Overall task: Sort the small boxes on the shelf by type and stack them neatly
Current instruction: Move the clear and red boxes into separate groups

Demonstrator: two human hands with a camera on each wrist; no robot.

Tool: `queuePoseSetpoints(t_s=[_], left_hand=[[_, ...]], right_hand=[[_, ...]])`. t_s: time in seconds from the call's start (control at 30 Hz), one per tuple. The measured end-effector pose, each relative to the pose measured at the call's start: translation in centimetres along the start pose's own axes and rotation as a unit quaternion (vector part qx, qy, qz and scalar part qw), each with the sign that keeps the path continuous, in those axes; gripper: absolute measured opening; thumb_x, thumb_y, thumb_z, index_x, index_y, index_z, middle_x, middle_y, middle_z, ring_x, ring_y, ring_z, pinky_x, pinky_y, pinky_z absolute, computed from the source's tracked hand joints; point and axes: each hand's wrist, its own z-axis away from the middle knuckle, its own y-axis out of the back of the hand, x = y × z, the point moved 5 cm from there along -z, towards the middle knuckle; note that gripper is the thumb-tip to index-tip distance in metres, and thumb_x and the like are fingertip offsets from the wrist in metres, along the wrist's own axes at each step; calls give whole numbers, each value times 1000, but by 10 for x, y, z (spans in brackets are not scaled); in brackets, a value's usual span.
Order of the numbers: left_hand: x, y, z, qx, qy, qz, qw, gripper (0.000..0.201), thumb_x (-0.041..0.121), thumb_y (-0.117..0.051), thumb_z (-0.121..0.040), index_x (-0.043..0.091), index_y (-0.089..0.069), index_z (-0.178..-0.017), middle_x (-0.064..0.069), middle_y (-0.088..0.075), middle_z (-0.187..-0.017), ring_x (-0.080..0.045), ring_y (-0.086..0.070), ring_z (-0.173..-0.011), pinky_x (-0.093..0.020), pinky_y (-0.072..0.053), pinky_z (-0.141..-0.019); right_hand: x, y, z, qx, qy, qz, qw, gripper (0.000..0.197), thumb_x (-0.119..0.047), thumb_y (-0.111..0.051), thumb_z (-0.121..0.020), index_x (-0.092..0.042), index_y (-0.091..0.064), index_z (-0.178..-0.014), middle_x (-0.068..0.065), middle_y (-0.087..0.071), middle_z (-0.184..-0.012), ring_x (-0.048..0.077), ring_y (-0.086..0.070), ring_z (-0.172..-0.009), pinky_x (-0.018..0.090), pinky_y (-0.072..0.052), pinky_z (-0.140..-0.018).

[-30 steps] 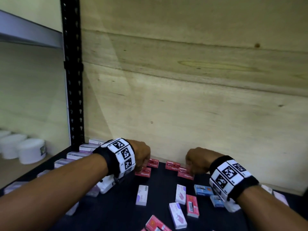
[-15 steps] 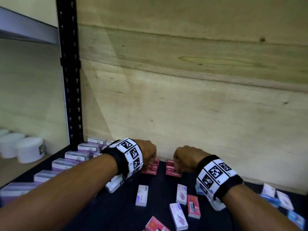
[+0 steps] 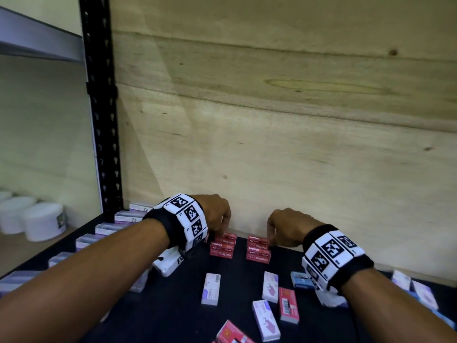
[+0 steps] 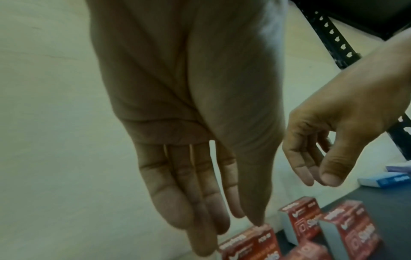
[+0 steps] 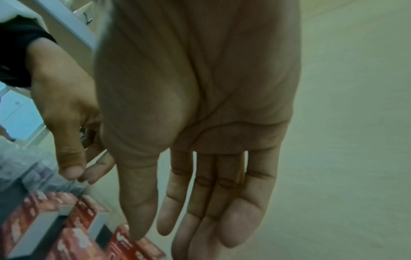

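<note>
Both hands hang with straight fingers, left hand [image 3: 215,214] and right hand [image 3: 284,227], over two small piles of red cardboard staple boxes [image 3: 223,245] by the plywood back wall [image 3: 272,144]. Purple-and-white boxes [image 3: 103,229] line the black shelf [image 3: 173,305]'s left edge. Loose white, red and blue boxes [image 3: 270,287] in front look unsorted, so roughly halfway.

Two red staple-box stacks [image 3: 222,246], one blue box [image 3: 300,279], two hands [image 3: 215,214].

Open gap between red staple stacks [image 3: 222,246]; plywood wall [image 3: 296,144] blocks behind.

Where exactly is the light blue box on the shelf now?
In the head view, the light blue box lies on the right side of the dark shelf, just left of the right wrist band, behind the loose red box.
</note>
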Motion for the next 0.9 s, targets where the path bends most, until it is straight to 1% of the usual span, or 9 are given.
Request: queuePoseSetpoints(t_s=[0.1, 0.17, 0.33, 0.47, 0.57, 0.77, 0.83, 0.87, 0.9], left_hand=[[3, 2, -7, 17, 3, -28, 999, 19, 16, -72, -85, 16, -72, -104, 2, -68, -103, -19, -65, -92, -25, -47, -70], [5, -2, -13, 9, 12, -49, 999, 24, 17, -76, -82, 16, -72, -106, -1, -68, -107, -22, -65, -97, -26, -49, -73], [3, -9, -24, 6, 21, -92, 996, 27, 16, -75, -80, 13, -71, -106, -7, -67, -109, -28, -67, -94, -35, -57, -79], [6, -10, -28, -7, 19, -107, 994, 27, 13, -75, -81, 9, -71, -108, -9, -68, -110, -28, -67, -96, -31, -52, -73], [5, -11, -31, 3, 15, -113, 994, 27, 14, -76, -80, 10, -71, -106, -8, -67, -108, -27, -67, -94, -32, -54, -74], [-10, -10, -28, -8, 27, -107, 994, 28, 17, -80, -76, 10, -72, -102, -4, -71, -101, -24, -68, -90, -29, -54, -72], [-22, -10, -27, -28, 47, -119, 991, 20, 17, -79, -78, 9, -71, -94, -4, -68, -91, -20, -66, -80, -21, -52, -66], [-27, -10, -25, -28, 51, -128, 990, 10, 14, -76, -80, 9, -67, -83, -3, -62, -81, -16, -60, -68, -11, -47, -56], [-33, -11, -26, -16, 57, -135, 989, 19, 11, -71, -83, 13, -57, -71, 0, -53, -72, -11, -50, -59, -6, -39, -45]], right_hand=[[8, -3, -5, 20, -17, 36, 999, 27, -26, -68, -86, -18, -68, -112, 5, -66, -114, 26, -65, -99, 39, -55, -86], [11, -7, -8, 17, -19, 33, 999, 28, -25, -69, -85, -18, -68, -112, 5, -66, -115, 27, -65, -100, 38, -55, -86], [9, -13, -14, 7, -13, 10, 1000, 20, -22, -68, -84, -15, -70, -103, 5, -69, -106, 26, -66, -95, 36, -55, -81], [9, -14, -18, 3, -7, 8, 1000, 15, -21, -66, -85, -16, -71, -98, 5, -69, -103, 26, -66, -92, 34, -54, -76], [8, -14, -18, 1, -4, 6, 1000, 12, -19, -66, -85, -16, -71, -96, 5, -69, -101, 25, -66, -91, 30, -49, -71], [14, -9, -10, -16, -3, -13, 1000, 7, -18, -68, -82, -19, -72, -88, 1, -71, -96, 21, -66, -88, 31, -54, -76], [17, -7, -3, -43, 10, -23, 999, 2, -20, -72, -81, -22, -71, -83, -3, -73, -94, 17, -67, -87, 30, -55, -78], [18, -7, 2, -63, 16, -26, 998, 4, -23, -74, -80, -23, -71, -83, -4, -74, -93, 16, -68, -87, 31, -56, -81], [19, -7, 6, -85, 18, -27, 996, 8, -26, -77, -79, -24, -71, -84, -4, -75, -93, 16, -68, -88, 33, -56, -84]])
